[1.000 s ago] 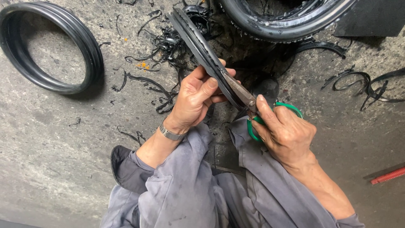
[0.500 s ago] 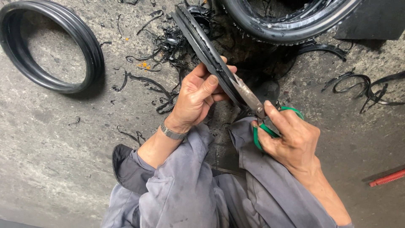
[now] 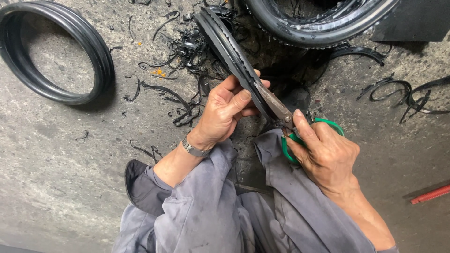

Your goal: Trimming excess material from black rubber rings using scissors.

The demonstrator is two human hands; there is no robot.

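Steadying the rubber ring (image 3: 229, 47), the left hand (image 3: 222, 112) clamps it while the right hand (image 3: 326, 154) grips scissors (image 3: 286, 117), cutting best along the edge.

Rubber strip (image 3: 229, 51): black, matt, ribbed w/ jagged edge. Scissors (image 3: 276, 107): dull, stained metal blades, glossy green plastic handles. Rubber ring (image 3: 101, 61): black, smooth, slight sheen. Floor (image 3: 70, 164): rough grey concrete. Trousers (image 3: 211, 211): grey woven cloth, matt. Wrist bracelet (image 3: 193, 149): metal.

Right hand (image 3: 326, 152) with green-handled scissors (image 3: 286, 117) slid slightly lower-right along rubber strip (image 3: 232, 51); blades more closed.
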